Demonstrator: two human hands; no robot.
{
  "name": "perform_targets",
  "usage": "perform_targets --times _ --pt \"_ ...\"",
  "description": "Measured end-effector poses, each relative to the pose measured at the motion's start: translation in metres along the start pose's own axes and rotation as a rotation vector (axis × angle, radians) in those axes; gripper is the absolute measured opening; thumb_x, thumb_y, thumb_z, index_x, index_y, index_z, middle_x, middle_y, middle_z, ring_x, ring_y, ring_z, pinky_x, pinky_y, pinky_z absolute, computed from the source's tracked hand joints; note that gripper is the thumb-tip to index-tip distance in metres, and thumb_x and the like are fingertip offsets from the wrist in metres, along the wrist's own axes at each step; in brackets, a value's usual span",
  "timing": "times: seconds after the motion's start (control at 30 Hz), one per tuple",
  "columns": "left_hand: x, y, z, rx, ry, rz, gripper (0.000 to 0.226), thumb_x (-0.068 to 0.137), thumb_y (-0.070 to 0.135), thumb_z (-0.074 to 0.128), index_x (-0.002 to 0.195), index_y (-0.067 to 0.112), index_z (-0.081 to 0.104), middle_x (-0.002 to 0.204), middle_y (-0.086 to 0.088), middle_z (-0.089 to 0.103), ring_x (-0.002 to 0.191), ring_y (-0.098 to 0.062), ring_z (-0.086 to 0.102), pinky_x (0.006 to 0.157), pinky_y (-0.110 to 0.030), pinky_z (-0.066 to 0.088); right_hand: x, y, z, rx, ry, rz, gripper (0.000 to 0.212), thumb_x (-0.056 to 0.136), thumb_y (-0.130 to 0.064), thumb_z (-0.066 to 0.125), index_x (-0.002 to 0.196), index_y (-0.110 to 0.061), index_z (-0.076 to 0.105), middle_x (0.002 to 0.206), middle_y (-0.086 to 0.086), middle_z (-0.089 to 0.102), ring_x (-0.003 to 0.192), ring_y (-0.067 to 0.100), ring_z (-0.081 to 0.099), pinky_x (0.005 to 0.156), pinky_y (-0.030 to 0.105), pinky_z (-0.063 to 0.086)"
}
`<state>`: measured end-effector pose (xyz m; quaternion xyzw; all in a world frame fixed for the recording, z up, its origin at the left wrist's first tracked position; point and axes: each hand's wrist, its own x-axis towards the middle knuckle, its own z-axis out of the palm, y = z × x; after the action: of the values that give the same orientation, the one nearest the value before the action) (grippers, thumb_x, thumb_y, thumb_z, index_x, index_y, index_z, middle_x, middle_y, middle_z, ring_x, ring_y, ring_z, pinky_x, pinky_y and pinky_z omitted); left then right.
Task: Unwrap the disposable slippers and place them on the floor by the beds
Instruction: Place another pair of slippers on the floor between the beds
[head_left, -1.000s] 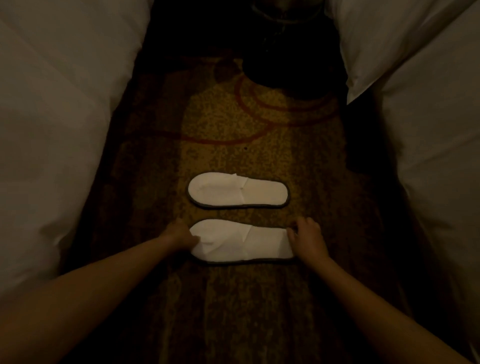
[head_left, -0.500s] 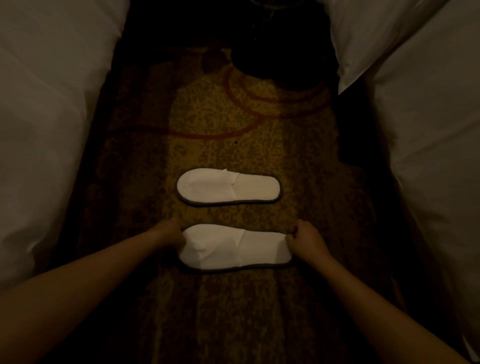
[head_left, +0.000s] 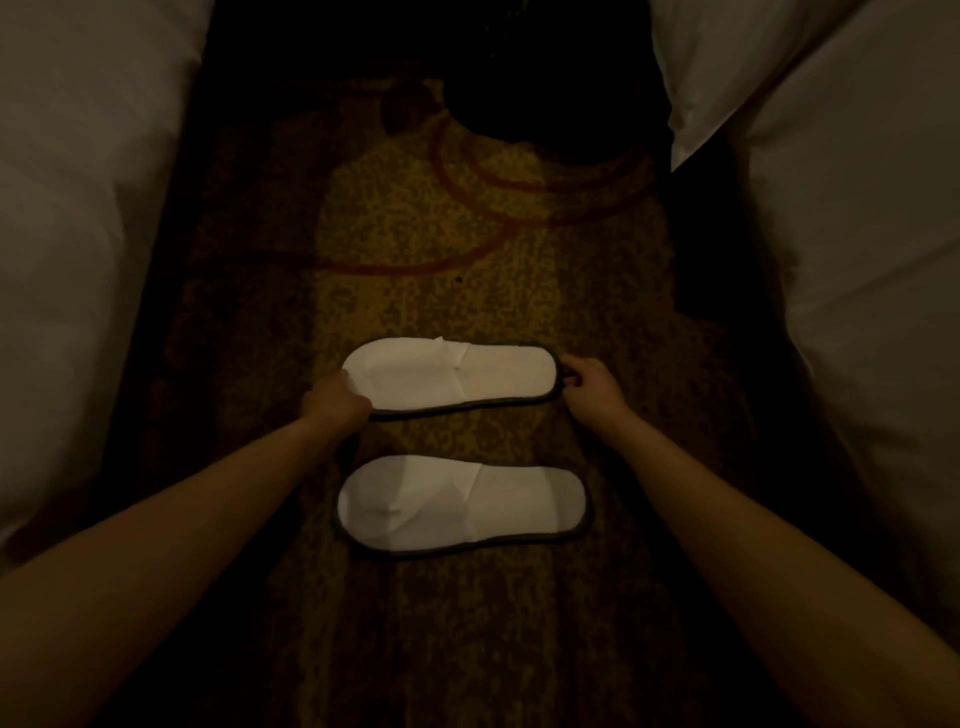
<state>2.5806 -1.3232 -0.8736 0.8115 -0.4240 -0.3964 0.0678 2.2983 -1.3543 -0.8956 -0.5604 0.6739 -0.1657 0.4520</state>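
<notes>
Two white disposable slippers with dark edging lie flat on the patterned carpet between two beds, toes pointing left. The far slipper (head_left: 452, 376) is held at both ends: my left hand (head_left: 335, 402) grips its toe end and my right hand (head_left: 589, 387) pinches its heel rim. The near slipper (head_left: 462, 504) lies free, parallel to the far one, with no hand on it. No wrapper is visible.
White bedding of the left bed (head_left: 78, 249) and the right bed (head_left: 857, 260) hangs down on either side of the narrow carpet strip (head_left: 467, 249). A dark, indistinct object (head_left: 545, 104) sits on the floor at the far end.
Both hands have left the near slipper and moved forward to the far slipper, now holding its two ends. The near slipper stays on the carpet.
</notes>
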Motion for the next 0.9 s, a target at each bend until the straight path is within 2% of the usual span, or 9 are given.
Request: perform_targets --times 0.07,0.2,0.33,0.43,0.5,0.6,0.77,0.9 --pt "-0.002 0.004 0.005 -0.011 0.001 0.030 0.049 0.090 0.001 0.047 0.138 -0.001 0.037 0.138 -0.026 0.043 0.123 -0.040 0.045 0.102 -0.046 0.044 0.004 0.005 -0.003 -0.001 0.025 0.033 0.050 0.086 0.008 0.045 0.135 -0.005 0.045 0.140 0.018 0.042 0.119 0.032 0.050 0.097 0.031 0.042" --pt "-0.004 0.010 0.008 -0.065 -0.023 0.063 0.053 0.088 -0.002 0.048 0.140 0.001 0.034 0.140 -0.024 0.042 0.123 -0.040 0.045 0.101 -0.048 0.045 0.006 0.007 -0.010 0.024 0.041 0.037 0.054 0.087 0.003 0.051 0.139 -0.007 0.039 0.144 0.016 0.037 0.125 0.030 0.045 0.091 0.027 0.040" --pt "-0.013 0.008 0.006 -0.153 -0.023 0.130 0.050 0.086 -0.001 0.055 0.134 0.005 0.044 0.135 -0.023 0.050 0.121 -0.040 0.048 0.101 -0.047 0.044 -0.015 0.006 -0.011 0.046 0.087 0.035 0.051 0.089 0.001 0.046 0.138 -0.010 0.040 0.142 0.015 0.039 0.125 0.027 0.045 0.101 0.033 0.040" --pt "-0.020 -0.007 0.005 -0.016 -0.052 0.065 0.055 0.084 0.018 0.063 0.135 0.009 0.043 0.139 -0.023 0.045 0.125 -0.041 0.045 0.107 -0.049 0.039 -0.042 0.013 -0.001 -0.131 0.145 0.019 0.041 0.088 0.004 0.040 0.127 -0.005 0.050 0.130 0.017 0.049 0.115 0.026 0.050 0.090 0.022 0.036" --pt "-0.024 -0.018 0.006 0.156 -0.117 -0.032 0.062 0.084 0.028 0.063 0.138 0.008 0.039 0.143 -0.023 0.039 0.130 -0.042 0.039 0.111 -0.047 0.035 -0.057 0.016 0.010 -0.186 0.109 0.031 0.034 0.087 0.004 0.042 0.117 -0.004 0.056 0.123 0.016 0.053 0.110 0.026 0.052 0.087 0.024 0.039" --pt "-0.032 -0.024 0.014 0.268 -0.135 -0.105 0.056 0.084 0.020 0.061 0.133 0.001 0.041 0.140 -0.026 0.039 0.126 -0.042 0.042 0.108 -0.046 0.037 -0.070 0.019 0.023 -0.219 0.064 0.076 0.026 0.087 0.003 0.046 0.107 -0.004 0.060 0.120 0.014 0.055 0.107 0.025 0.054 0.087 0.027 0.043" --pt "-0.043 -0.027 0.023 0.348 -0.106 -0.136 0.074 0.084 0.025 0.064 0.143 0.005 0.024 0.151 -0.021 0.020 0.137 -0.040 0.028 0.111 -0.042 0.031 -0.074 0.022 0.029 -0.249 0.060 0.100 0.025 0.086 0.005 0.043 0.103 -0.003 0.060 0.119 0.015 0.053 0.105 0.026 0.053 0.080 0.023 0.039" --pt "-0.041 -0.029 0.022 0.351 -0.111 -0.139 0.072 0.085 0.025 0.063 0.143 0.006 0.024 0.150 -0.021 0.022 0.137 -0.039 0.028 0.111 -0.041 0.031 -0.073 0.022 0.031 -0.281 0.057 0.106 0.025 0.087 0.004 0.043 0.104 -0.004 0.060 0.120 0.014 0.052 0.106 0.027 0.053 0.082 0.025 0.040"
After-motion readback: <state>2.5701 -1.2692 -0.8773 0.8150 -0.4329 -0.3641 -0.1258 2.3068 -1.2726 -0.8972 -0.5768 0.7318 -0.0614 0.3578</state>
